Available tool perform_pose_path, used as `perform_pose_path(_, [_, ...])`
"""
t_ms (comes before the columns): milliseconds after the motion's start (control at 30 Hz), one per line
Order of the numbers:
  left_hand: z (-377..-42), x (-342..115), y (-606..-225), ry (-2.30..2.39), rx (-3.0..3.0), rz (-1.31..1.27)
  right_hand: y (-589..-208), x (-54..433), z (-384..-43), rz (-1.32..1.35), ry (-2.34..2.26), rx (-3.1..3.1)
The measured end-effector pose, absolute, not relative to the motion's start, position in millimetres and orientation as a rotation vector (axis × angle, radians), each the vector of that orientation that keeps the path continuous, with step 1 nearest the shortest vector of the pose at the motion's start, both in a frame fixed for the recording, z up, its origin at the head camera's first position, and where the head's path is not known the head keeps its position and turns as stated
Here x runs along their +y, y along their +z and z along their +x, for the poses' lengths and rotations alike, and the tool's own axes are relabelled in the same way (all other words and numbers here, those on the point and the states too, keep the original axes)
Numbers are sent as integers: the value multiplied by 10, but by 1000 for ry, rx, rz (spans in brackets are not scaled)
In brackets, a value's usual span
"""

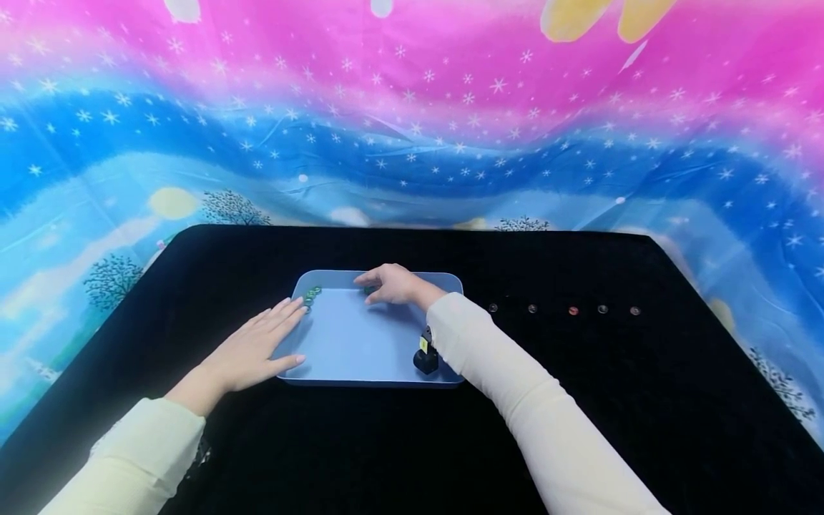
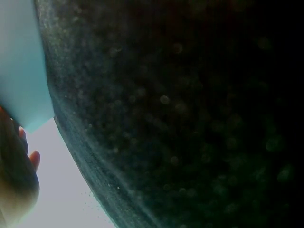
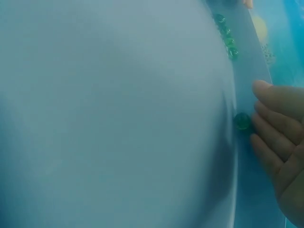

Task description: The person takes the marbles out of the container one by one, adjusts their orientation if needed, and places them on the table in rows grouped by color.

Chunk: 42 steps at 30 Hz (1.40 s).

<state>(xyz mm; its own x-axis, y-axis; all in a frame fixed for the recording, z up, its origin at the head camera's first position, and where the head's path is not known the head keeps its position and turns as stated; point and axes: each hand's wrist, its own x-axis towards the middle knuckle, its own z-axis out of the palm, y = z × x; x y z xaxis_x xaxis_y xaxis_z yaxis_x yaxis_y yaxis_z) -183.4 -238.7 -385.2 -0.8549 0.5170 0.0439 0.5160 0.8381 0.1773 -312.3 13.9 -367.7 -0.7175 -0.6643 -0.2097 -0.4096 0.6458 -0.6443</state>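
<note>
A shallow blue-grey tray (image 1: 360,336) stands on the black cloth. My left hand (image 1: 257,350) lies at its left rim with straight fingers; only part of that hand (image 2: 16,175) shows in the left wrist view. My right hand (image 1: 393,284) reaches over the far side of the tray. In the right wrist view, extended fingers of this hand (image 3: 280,133) come right up to a single green glass marble (image 3: 242,121) by the tray wall. Several more green marbles (image 3: 227,37) line up farther along that wall, gathered in the far left corner (image 1: 312,295) in the head view.
On the black cloth (image 1: 579,400) to the right of the tray, several small round pieces form a row, one of them a reddish piece (image 1: 574,310). A black device with a yellow label (image 1: 425,355) is at my right cuff. Behind hangs a colourful backdrop (image 1: 412,143).
</note>
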Motion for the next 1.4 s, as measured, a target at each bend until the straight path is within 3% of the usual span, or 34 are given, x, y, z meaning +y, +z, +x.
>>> perform_pose_path(833, [-1826, -2379, -3832, 287, 3012, 854, -3664, 37, -2984, -1014, -252, 2804])
perform_pose_path(1400, [-1839, -2395, -3843, 298, 2998, 869, -3570, 167, -2982, -911, -623, 2723])
